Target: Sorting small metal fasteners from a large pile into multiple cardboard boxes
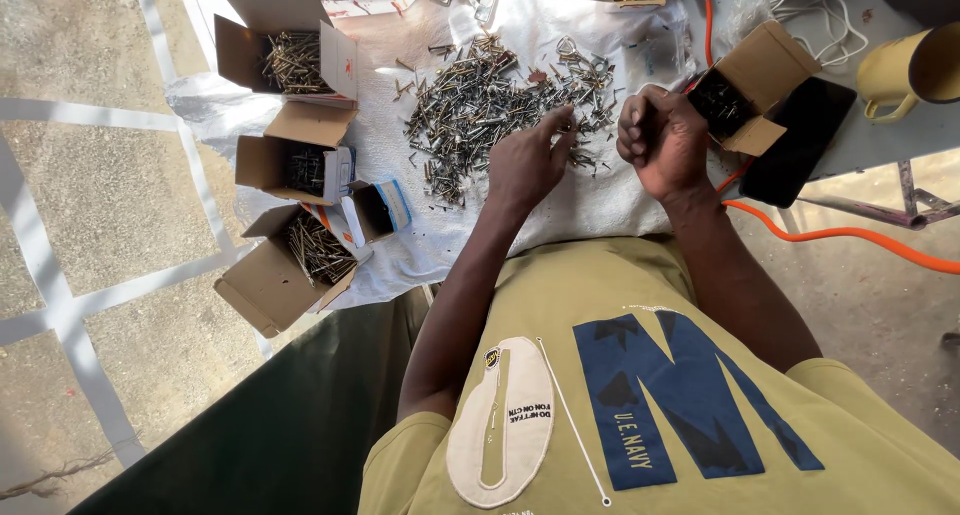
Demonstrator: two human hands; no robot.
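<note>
A big loose heap of mixed metal screws [480, 105] lies on a white cloth [400, 235] spread over the table. My left hand [528, 160] rests on the near edge of the heap, fingers stretched out and touching screws. Beside the heap, my right hand [660, 140] is curled into a loose fist; small screws seem to be held inside it, but they are mostly hidden. A small open cardboard box [750, 90] with dark screws sits just right of that hand.
Three open cardboard boxes of screws stand at the left: one at the back [290, 60], one in the middle [300, 160], one near [300, 260]. A small blue-and-white box [375, 210], a black phone [800, 140], a yellow mug [905, 70] and an orange cable [840, 237] are also here.
</note>
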